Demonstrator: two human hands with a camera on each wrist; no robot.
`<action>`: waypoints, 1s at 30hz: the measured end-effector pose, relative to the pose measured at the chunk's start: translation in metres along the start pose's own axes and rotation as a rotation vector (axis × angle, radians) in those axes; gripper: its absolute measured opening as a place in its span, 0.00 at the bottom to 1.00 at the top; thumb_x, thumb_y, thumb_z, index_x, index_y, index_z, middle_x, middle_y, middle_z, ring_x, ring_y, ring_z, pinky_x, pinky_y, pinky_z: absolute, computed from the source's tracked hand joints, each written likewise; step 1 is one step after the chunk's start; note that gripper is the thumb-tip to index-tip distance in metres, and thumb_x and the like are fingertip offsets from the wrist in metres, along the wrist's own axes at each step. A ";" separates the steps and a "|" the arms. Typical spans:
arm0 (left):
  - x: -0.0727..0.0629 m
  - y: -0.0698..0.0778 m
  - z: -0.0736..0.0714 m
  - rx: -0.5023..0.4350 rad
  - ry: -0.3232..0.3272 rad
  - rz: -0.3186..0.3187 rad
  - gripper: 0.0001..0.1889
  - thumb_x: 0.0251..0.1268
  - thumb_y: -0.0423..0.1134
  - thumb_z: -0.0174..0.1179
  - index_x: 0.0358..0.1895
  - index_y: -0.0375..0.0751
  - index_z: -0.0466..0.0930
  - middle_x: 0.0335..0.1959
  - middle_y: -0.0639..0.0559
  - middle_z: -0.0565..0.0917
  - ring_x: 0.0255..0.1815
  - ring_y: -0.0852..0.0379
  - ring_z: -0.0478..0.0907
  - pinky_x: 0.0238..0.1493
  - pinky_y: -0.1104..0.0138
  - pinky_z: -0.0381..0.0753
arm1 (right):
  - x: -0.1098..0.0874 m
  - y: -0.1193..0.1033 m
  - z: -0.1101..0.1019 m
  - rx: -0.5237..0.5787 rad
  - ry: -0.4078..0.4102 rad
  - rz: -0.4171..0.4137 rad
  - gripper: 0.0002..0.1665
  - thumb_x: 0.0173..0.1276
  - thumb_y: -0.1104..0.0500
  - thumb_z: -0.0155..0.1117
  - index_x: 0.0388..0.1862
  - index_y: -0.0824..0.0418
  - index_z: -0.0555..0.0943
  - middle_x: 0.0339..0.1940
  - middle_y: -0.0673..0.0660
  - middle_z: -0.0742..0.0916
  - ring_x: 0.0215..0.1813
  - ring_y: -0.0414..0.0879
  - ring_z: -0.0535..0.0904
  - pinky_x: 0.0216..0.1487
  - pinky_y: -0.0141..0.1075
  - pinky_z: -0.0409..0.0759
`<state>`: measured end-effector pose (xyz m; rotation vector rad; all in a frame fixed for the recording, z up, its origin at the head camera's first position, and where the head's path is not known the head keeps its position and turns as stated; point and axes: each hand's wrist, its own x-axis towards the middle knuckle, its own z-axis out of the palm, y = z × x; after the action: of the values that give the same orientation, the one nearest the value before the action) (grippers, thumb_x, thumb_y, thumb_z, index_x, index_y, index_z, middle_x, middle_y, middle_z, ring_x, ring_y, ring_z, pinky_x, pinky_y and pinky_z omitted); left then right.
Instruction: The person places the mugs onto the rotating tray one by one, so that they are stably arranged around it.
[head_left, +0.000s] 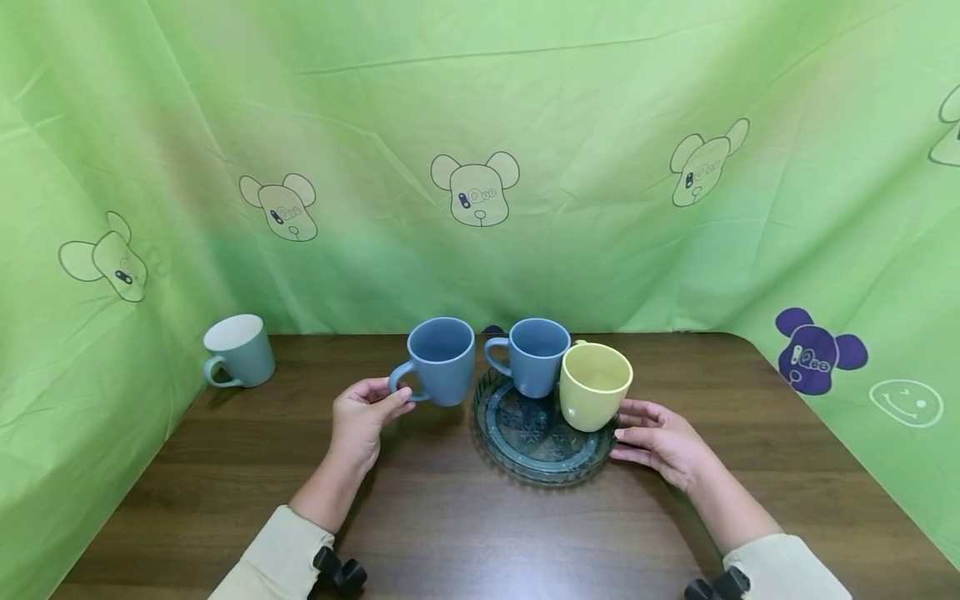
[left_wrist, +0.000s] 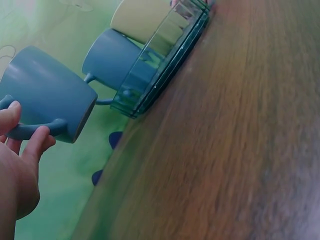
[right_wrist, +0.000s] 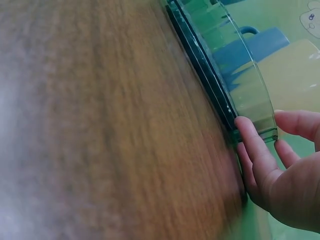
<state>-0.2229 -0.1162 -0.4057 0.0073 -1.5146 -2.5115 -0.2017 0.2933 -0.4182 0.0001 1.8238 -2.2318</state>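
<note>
Green cloth printed with bear heads hangs behind and down both sides of the brown wooden tabletop. From where I stand, one round, blue-tinted glass tray lies flat there, right of the middle. I count four mugs: two blue, one yellow, one blue-green with a white inside.

The person's left grip has the held blue mug, thumb and fingers pinching its handle. That mug is up off the wood just left of the tray, mouth upward, long axis close to upright; its handle points left, back toward the grip, so the body sits to the right of the fingertips.

The second blue mug stands upright on the tray, handle also leftward. Beside it is the yellow mug, mouth up, handle pointing away from the person; whether those two touch I can't tell. The right grip is spread, fingertips against the tray's right side, near the yellow mug. Well apart, at far left, stands the blue-green mug.
</note>
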 end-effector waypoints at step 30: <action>-0.005 -0.017 0.028 0.007 -0.058 -0.066 0.12 0.49 0.13 0.64 0.30 0.32 0.82 0.27 0.46 0.85 0.28 0.55 0.85 0.34 0.60 0.88 | -0.012 -0.002 0.011 -0.120 0.020 0.030 0.43 0.63 0.79 0.58 0.71 0.79 0.46 0.49 0.66 0.72 0.39 0.48 0.83 0.48 0.47 0.85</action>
<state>-0.2241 -0.0832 -0.4083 -0.0150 -1.5700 -2.5787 -0.1883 0.2854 -0.4116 0.0275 1.9520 -2.1063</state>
